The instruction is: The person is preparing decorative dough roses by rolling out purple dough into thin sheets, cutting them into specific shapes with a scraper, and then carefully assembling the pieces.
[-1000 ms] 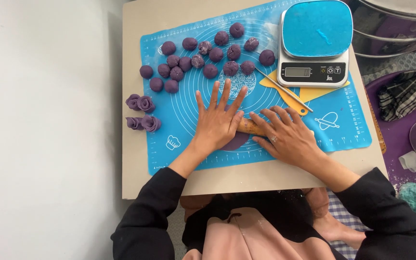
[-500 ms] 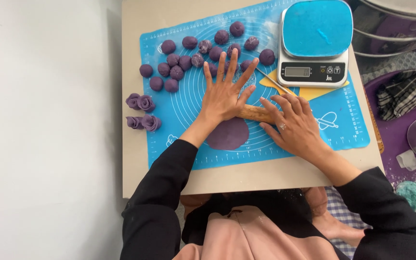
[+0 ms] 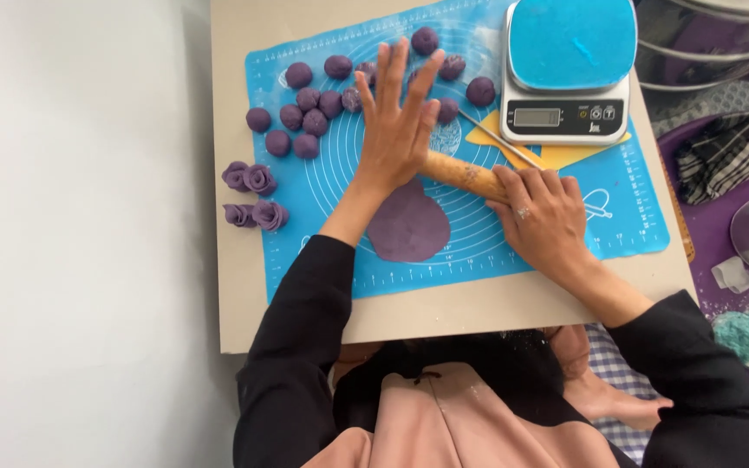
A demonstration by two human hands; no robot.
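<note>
Wooden cylindrical rolling pin [image 3: 461,173] lies across blue silicone mat [image 3: 305,52], just beyond flattened purple dough disc [image 3: 408,223]. Left hand [image 3: 399,130] flat, fingers spread, palm on pin. Right hand [image 3: 541,212] released, fingers curved over pin's other end.

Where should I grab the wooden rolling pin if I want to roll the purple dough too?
Probably at its two ends, from above. The rolling pin is a long thin stick lying flat on the blue mat. The left hand and right hand press down near its ends, leaving the middle free.
</note>
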